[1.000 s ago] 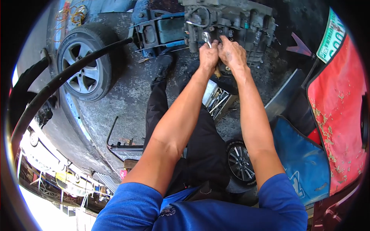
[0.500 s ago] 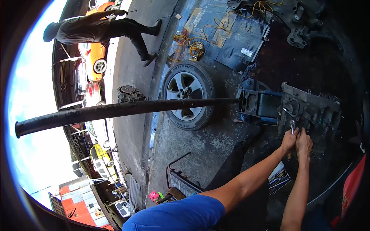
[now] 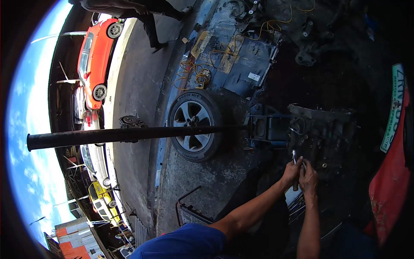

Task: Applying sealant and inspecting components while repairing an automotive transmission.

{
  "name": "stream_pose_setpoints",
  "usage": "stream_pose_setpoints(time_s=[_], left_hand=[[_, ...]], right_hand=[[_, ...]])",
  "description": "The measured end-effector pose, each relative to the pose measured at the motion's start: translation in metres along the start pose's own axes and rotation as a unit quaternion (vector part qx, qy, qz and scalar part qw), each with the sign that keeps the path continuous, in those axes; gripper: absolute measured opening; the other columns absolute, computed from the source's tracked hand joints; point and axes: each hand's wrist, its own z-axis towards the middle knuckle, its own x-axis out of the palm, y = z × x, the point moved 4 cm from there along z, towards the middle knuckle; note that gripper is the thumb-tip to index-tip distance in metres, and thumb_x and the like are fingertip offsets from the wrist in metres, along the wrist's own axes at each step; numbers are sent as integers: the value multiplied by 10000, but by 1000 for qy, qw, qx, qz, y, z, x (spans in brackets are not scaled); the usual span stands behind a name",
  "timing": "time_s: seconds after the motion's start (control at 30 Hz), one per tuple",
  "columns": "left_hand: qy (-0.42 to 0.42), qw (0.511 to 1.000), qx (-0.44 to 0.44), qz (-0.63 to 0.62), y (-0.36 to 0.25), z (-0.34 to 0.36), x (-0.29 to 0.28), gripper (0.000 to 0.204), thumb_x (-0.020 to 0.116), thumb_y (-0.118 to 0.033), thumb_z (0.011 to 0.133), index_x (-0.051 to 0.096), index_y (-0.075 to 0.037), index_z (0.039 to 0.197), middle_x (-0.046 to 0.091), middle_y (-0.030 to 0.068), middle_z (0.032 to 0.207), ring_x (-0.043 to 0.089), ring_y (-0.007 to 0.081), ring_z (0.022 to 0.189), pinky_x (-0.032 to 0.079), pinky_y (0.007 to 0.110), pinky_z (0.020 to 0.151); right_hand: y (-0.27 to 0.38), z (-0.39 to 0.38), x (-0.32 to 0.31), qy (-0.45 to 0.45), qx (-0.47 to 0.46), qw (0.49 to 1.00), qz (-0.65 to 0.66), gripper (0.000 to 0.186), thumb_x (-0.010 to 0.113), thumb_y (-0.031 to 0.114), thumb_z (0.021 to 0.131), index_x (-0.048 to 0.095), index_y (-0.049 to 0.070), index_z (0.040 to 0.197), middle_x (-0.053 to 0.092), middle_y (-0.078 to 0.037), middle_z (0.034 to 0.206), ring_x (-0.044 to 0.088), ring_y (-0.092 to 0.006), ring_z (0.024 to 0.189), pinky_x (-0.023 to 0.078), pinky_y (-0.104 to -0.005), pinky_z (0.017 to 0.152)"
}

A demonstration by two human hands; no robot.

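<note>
My left hand (image 3: pixel 290 175) is closed round a silver-headed wrench (image 3: pixel 294 156), which points up toward a grimy metal engine or gearbox casing (image 3: pixel 321 129). Just to its right, my right hand (image 3: pixel 308 182) has curled fingers pressed on the same tool. Both hands are at the casing's lower front; whether the wrench head touches it is too dark to tell. Beside the casing on the left is a blue hydraulic jack (image 3: pixel 267 125). A box of loose tools (image 3: pixel 293 203) lies below my forearms, largely hidden.
A long black pipe (image 3: pixel 86 139) extends left across a wheel (image 3: pixel 181 112). Cardboard sheets with yellow hose (image 3: pixel 202 77) lie above it. A red cover (image 3: pixel 388 194) is at right. Another person (image 3: pixel 146 26) is on the paved strip at upper left, with parked cars (image 3: pixel 92 64) beyond.
My view has swung left, bringing the street into sight. My hands and wrench sit slightly lower relative to the casing. The other person has moved toward the top of the frame.
</note>
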Motion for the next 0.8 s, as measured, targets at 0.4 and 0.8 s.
stream_pose_setpoints(time_s=[0.4, 0.8], left_hand=[[-34, 993, 50, 102, -46, -167, -151, 298, 556, -320, 984, 615, -67, 836, 506, -26, 670, 449, 77, 550, 365, 260, 510], [42, 967, 219, -120, -80, -318, -300, 277, 540, -288, 995, 615, -29, 1059, 614, 15, 849, 497, 42, 585, 349, 175, 414]], right_hand=[[96, -112, -5, 102, -68, 992, 15, 317, 566, 227, 922, 610, 48, 1180, 672, -236, 959, 646, -418, 916, 515, -465, 774], [122, -120, -8, 118, -83, 974, -175, 326, 593, 177, 901, 629, 2, 1173, 691, -221, 1039, 668, -358, 998, 513, -409, 855]])
